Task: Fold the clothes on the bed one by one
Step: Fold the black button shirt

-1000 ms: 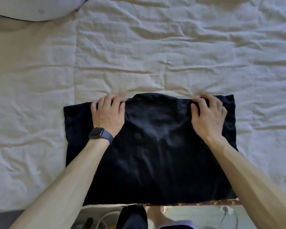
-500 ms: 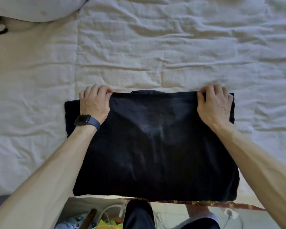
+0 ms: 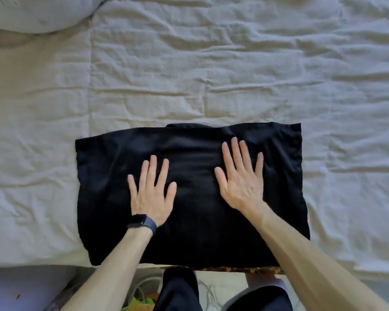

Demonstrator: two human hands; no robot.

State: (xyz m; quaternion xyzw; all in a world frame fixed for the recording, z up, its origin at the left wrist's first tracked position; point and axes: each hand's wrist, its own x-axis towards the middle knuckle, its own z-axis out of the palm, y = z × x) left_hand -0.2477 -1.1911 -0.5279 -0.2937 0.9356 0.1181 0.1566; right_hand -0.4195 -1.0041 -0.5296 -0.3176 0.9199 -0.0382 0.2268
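Lying flat at the near edge of the bed, the black garment (image 3: 193, 232) is folded into a rough rectangle, its front edge right along the mattress edge & a small hump of fabric poking out at the middle of its far edge. Left hand (image 3: 152, 194) rests palm-down on it, left of centre, fingers straight & spread, gripping nothing. Right hand (image 3: 241, 178) is the same: flat on the cloth, fingers splayed, holding nothing, set a bit farther up & right of centre. The hands are apart w/ bare dark fabric btwn them. A dark smartwatch (image 3: 142, 222) sits on the left wrist. The bed has a wrinkled off-white sheet (image 3: 189, 75), w/ a pale pillow (image 3: 36, 12) at the top-left corner. Below the bed edge are the person's legs in dark trousers (image 3: 177, 290); the bits on the floor beside them are too blurred to tell.
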